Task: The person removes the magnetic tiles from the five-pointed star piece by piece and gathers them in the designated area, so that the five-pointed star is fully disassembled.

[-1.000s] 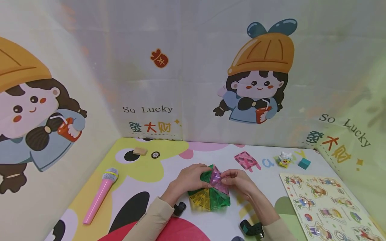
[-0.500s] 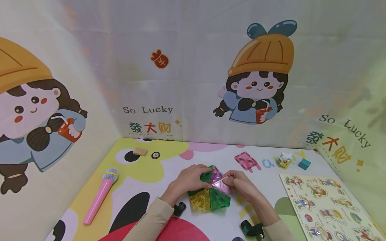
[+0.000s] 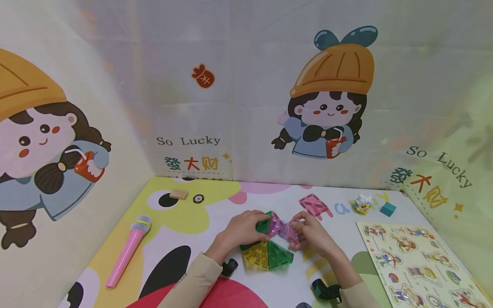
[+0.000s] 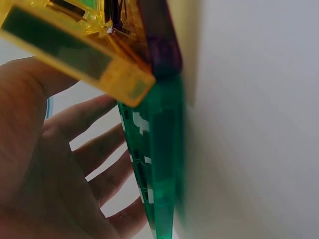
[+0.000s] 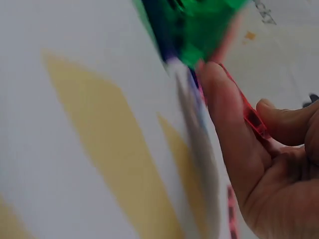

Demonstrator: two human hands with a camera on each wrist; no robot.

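Translucent triangular magnetic tiles, green and yellow with a purple one, form a joined structure (image 3: 267, 256) on the table in the head view. My left hand (image 3: 243, 229) holds its left side, with the thumb near the middle. In the left wrist view, the fingers lie behind a green tile (image 4: 162, 139), and a yellow tile (image 4: 75, 55) juts over the thumb. At the structure's right, my right hand (image 3: 313, 234) pinches a pink-purple triangular tile (image 3: 289, 232) between thumb and fingers. That tile's left tip is close to the purple tile (image 3: 274, 224); whether they touch I cannot tell.
A pink tile (image 3: 313, 205) lies behind the right hand. Farther right are a small figurine (image 3: 363, 203), a teal cube (image 3: 388, 208) and a picture puzzle board (image 3: 421, 261). At left lie a pink microphone (image 3: 129, 252), a wooden block (image 3: 179, 194) and a round token (image 3: 198, 199).
My right hand has lifted the pink-purple tile from the structure's right side and moved it slightly right, leaving a gap above the green tile. My left hand has stayed in place.
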